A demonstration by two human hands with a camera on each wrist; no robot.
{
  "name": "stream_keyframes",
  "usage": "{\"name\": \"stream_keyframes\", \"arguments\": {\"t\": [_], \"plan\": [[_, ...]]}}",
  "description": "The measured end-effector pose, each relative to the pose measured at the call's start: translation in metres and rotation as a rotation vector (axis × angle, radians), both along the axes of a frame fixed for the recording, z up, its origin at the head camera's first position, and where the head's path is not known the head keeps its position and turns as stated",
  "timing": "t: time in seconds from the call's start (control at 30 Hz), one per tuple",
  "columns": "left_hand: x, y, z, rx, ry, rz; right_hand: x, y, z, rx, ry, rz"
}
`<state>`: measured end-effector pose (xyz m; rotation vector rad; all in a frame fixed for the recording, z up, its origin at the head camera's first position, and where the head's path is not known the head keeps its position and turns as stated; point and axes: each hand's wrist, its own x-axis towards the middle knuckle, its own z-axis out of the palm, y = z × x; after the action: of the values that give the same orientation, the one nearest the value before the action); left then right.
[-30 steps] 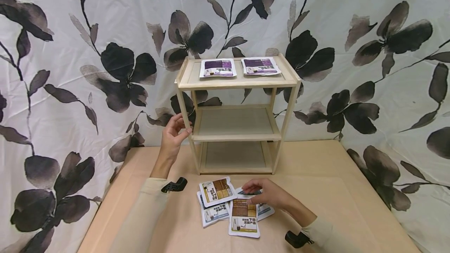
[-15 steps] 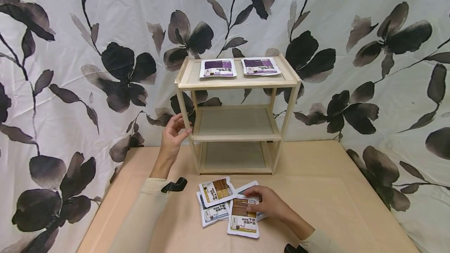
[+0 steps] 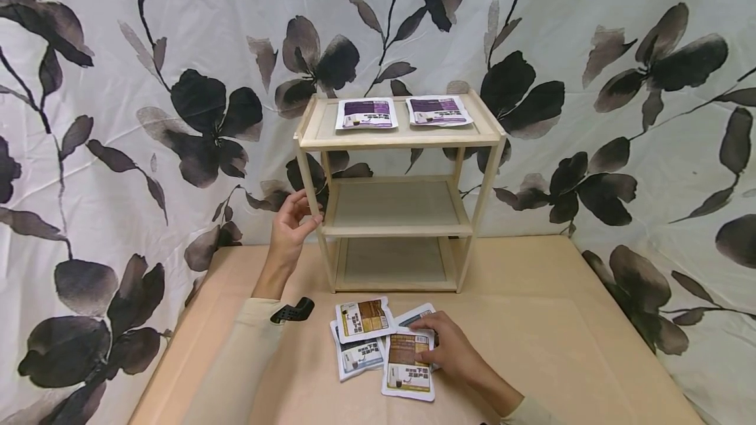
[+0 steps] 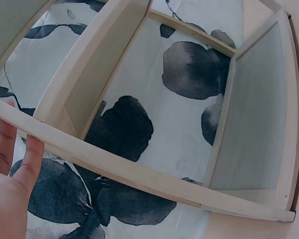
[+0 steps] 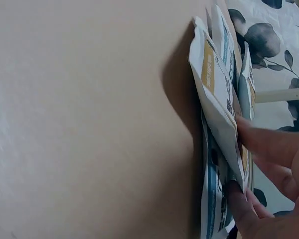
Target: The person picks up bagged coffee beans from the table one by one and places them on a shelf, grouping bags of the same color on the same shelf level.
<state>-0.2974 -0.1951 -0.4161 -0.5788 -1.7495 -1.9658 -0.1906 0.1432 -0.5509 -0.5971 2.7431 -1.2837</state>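
Rack post (image 3: 306, 182) gripped by left hand (image 3: 289, 228), likely steadying; right hand (image 3: 449, 346) pinches the near brown-labelled pouch (image 3: 406, 369) by right edge, presumably handiest.

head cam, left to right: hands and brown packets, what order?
Left hand → left brown packet → right brown packet → right hand. Blue packets left out: they overlap the brown ones.

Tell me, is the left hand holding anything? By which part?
The left hand holds the three-tier wooden rack by its front left post, above the middle shelf.
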Motion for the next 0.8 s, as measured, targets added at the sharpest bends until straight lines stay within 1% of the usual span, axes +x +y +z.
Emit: {"name": "stream_keyframes", "arguments": {"t": [0.13, 0.27, 0.37, 0.43, 0.57, 0.8], "plan": [[-0.001, 0.0, 0.0, 0.006, -0.003, -0.003, 0.003, -0.001, -0.002, -0.009, -0.018, -0.062], [-0.001, 0.0, 0.0, 0.001, -0.007, 0.007, 0.006, 0.0, -0.004, -0.044, -0.083, -0.07], [-0.001, 0.0, 0.0, 0.001, -0.01, 0.01, 0.006, 0.001, -0.004, -0.086, -0.139, -0.053], [-0.001, 0.0, 0.0, 0.001, -0.012, 0.01, 0.006, 0.002, -0.004, -0.103, -0.159, -0.037], [-0.002, 0.0, 0.0, 0.008, -0.011, 0.006, 0.004, 0.004, -0.003, -0.122, -0.176, 0.002], [-0.003, 0.001, -0.001, 0.007, -0.008, 0.008, 0.0, 0.009, 0.0, -0.147, -0.2, 0.118]]}}
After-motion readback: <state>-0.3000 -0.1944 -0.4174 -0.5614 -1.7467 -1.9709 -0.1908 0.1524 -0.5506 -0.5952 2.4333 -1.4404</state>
